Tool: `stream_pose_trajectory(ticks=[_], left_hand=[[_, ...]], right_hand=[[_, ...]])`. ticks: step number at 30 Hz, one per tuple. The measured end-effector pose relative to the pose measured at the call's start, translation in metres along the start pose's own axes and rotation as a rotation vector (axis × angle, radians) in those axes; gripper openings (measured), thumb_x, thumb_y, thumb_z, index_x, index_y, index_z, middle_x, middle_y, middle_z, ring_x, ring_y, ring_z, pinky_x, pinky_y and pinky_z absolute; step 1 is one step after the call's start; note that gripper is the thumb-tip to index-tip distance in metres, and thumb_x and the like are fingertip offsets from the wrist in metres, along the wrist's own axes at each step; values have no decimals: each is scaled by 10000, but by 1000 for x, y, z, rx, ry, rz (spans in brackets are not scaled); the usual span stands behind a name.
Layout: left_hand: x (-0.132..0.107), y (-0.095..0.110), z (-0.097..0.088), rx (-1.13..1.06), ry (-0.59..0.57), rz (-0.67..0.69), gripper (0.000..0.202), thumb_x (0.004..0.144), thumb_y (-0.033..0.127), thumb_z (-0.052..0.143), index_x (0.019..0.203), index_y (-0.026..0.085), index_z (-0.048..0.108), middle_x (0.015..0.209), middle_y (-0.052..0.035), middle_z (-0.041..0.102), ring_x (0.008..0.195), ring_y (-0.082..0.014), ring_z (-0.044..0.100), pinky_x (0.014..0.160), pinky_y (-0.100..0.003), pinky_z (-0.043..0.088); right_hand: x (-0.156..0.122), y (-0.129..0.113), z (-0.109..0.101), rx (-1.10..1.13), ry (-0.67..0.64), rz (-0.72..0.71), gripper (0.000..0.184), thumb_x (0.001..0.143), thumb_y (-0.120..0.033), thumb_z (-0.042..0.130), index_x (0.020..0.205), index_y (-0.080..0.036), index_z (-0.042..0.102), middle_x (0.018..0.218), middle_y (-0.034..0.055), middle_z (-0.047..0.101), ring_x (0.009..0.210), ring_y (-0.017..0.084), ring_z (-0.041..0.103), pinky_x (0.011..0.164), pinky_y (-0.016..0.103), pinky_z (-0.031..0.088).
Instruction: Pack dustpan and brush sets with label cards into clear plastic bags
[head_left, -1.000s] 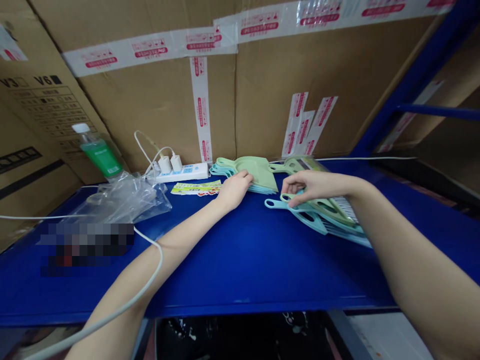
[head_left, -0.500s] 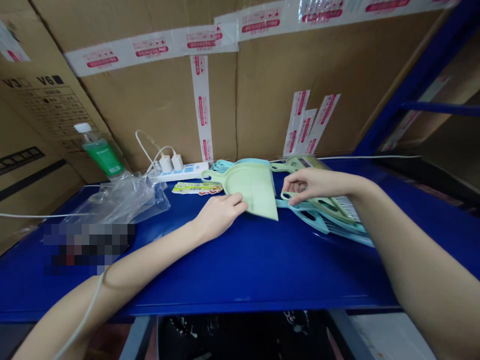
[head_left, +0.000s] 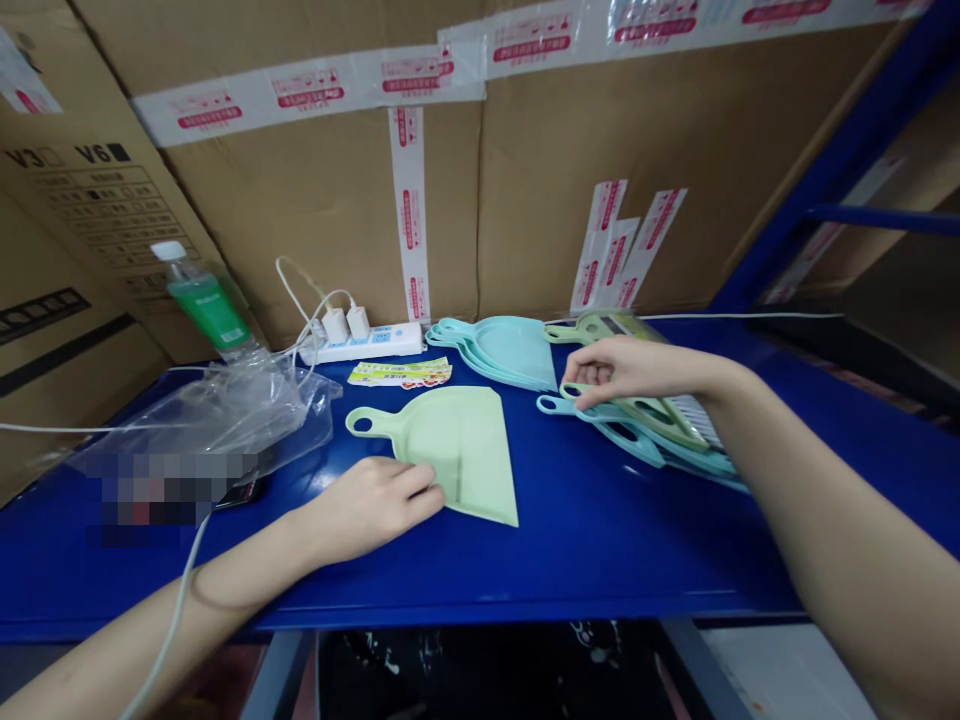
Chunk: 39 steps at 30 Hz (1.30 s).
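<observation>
My left hand (head_left: 382, 505) grips the near rim of a light green dustpan (head_left: 469, 430), whose ringed handle points left over the blue tabletop. Fingers of my right hand (head_left: 626, 365) are closed on the ringed handle end of a light green brush (head_left: 694, 432). That brush lies across a light blue brush (head_left: 621, 437), partly covered by it and by my forearm. Behind the green dustpan, light blue dustpans (head_left: 510, 350) sit stacked with their handles to the left. Past my right hand, another green handle (head_left: 577, 329) shows; the rest of that item is partly hidden.
A white power strip (head_left: 397, 340) with plugged-in chargers stands along the cardboard boxes (head_left: 300, 190) at the back. Colourful paper labels (head_left: 401, 373) lie before it. On the left are a green-labelled bottle (head_left: 206, 310), crumpled clear plastic (head_left: 247, 400) and a white cable (head_left: 176, 610).
My left hand has drawn the green dustpan left and toward me, off the blue dustpans, which now show fully. My right hand stays at the green brush handle.
</observation>
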<state>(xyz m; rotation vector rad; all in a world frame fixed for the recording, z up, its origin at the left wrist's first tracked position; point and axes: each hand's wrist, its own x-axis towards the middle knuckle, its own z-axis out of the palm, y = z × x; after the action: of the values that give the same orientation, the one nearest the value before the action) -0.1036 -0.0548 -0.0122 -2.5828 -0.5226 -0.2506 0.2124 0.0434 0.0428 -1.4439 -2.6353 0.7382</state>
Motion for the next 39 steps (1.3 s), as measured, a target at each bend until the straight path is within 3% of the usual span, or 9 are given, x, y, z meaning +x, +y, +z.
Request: stream_pose_trajectory(ticks=[6, 13, 20, 25, 30, 35, 39], left_hand=[[6, 5, -2, 21, 51, 21, 330, 926, 42, 294, 720, 169, 518, 607, 19, 491, 461, -110, 459, 458, -252, 368], [8, 9, 2, -30, 79, 50, 295, 926, 50, 330, 775, 154, 562, 628, 19, 544, 481, -108, 488, 462, -248, 394], [6, 12, 7, -81, 122, 53, 267, 922, 54, 354, 826, 130, 591, 650, 10, 583, 507, -116, 527, 466, -249, 429], [6, 13, 7, -103, 126, 44, 256, 915, 48, 362, 880, 112, 607, 671, -4, 606, 533, -122, 557, 477, -242, 453], [4, 14, 7, -129, 130, 35, 232, 913, 51, 376, 960, 96, 599, 740, -20, 648, 577, -133, 598, 501, -248, 487], [3, 14, 6, -129, 121, 38, 259, 931, 61, 352, 1025, 95, 590, 766, -36, 670, 611, -130, 617, 538, -242, 513], [4, 14, 5, -114, 139, 47, 238, 931, 69, 373, 1008, 99, 596, 743, -25, 665, 590, -128, 605, 528, -241, 508]], right_hand=[[2, -27, 11, -38, 114, -167, 351, 693, -537, 636, 797, -202, 652, 754, 42, 636, 721, 203, 561, 632, 308, 418], [23, -73, 62, 45, 363, -455, 217, 740, -345, 716, 823, -171, 617, 800, 42, 647, 721, 164, 554, 647, 281, 422], [40, -81, 98, 108, 509, -549, 128, 776, -245, 696, 842, -152, 640, 814, 48, 687, 768, 178, 623, 689, 301, 470], [46, -77, 109, 147, 422, -605, 169, 792, -271, 681, 929, -178, 645, 883, 44, 698, 825, 184, 643, 748, 332, 497], [39, -72, 101, 20, 291, -695, 312, 805, -247, 633, 1098, -146, 602, 1057, 106, 670, 1014, 225, 601, 893, 405, 453], [31, -69, 92, -131, 267, -627, 98, 763, -213, 633, 850, -169, 619, 852, 69, 646, 869, 223, 596, 837, 414, 456], [32, -74, 96, -96, 310, -630, 48, 790, -206, 593, 826, -174, 586, 807, 47, 618, 794, 192, 573, 752, 360, 466]])
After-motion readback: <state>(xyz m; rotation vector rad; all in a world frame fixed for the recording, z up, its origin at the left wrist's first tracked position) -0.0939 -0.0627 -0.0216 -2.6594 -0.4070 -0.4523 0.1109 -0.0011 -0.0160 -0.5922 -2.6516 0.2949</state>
